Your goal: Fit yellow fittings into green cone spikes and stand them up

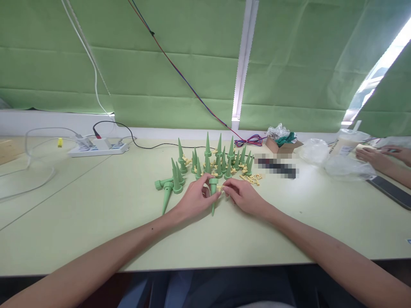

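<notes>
My left hand [199, 195] grips a green spike [213, 196] whose tip points down toward me. Pinched in the fingers of my right hand [240, 193] is a small yellow valve [219, 188], which meets the side of the spike. Behind my hands stand several green cones [207, 145], tips up, with yellow pieces among them. A loose pile of yellow valves [253, 179] lies beyond my right hand. Two more green spikes lie on their sides to the left, one of them pointing toward me [166, 196].
A white power strip [98, 148] with cables sits at the back left. Toward the back right are a cardboard box [285, 147], plastic bags [348, 167], a cup [346, 143] and a dark phone [391, 191]. Another person's hands [372, 158] rest at the far right.
</notes>
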Tool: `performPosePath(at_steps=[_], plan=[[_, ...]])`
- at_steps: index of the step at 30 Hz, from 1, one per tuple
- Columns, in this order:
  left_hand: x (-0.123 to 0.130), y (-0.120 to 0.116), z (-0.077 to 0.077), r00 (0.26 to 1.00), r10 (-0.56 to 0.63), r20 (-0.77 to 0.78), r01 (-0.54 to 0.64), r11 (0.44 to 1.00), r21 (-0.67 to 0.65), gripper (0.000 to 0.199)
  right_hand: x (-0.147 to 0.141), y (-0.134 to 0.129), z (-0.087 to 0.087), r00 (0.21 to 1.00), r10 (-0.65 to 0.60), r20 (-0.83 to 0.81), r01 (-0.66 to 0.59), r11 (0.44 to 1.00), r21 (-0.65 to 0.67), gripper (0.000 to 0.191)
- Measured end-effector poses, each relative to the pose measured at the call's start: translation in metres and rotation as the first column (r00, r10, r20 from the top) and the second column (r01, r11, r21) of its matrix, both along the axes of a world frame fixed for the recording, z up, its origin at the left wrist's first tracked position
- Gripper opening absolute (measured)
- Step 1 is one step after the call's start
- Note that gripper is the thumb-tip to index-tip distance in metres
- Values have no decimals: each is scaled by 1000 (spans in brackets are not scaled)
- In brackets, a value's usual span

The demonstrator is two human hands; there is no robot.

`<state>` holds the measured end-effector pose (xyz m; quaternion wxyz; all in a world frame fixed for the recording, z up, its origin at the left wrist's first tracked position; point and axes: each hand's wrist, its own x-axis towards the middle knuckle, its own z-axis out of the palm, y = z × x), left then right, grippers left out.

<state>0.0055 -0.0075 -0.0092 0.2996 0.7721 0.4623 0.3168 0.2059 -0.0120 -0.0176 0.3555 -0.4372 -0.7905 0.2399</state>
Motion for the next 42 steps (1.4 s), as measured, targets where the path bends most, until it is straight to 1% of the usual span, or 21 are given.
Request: performPosePath(at_steps=[7,13,18,27,29,31,33,36,38,42], plan=[[0,0,2,1000,4,17,-4,1000,-18,36,3,1,-2,1000,0,-24,0,1000,-22,14],[0,0,1,1000,-9,22,9,1000,-18,37,3,2,-2,1000,18,-5,-18,1000,-4,8],[0,0,-1,1000,-20,24,21,1000,-22,38,4,3,-4,999,16,39,-18,999,48,12],[0,0,-1,1000,-7,24,8,1000,-14,37,3,2,0,997,35,73,-36,999,21,25],[0,0,0,999,1,38,0,1000,-14,38,3,2,0,998,21,65,-23,1000,20,23],[1,-1,0,998,6,60,-6,1000,-15,38,4,2,-1,999,20,35,-20,1000,9,17],[1,0,1,997,7,74,-6,1000,-16,38,5,3,-2,999,32,9,-32,999,0,13],[1,0,-1,997,2,77,-1,1000,-17,39,6,3,-2,999,48,12,-48,999,5,9],[1,0,-2,997,-2,76,4,1000,-20,40,7,3,-2,998,47,28,-48,999,16,9],[1,0,-2,998,-6,64,7,1000,-25,40,6,2,-2,997,45,57,-48,998,41,15]])
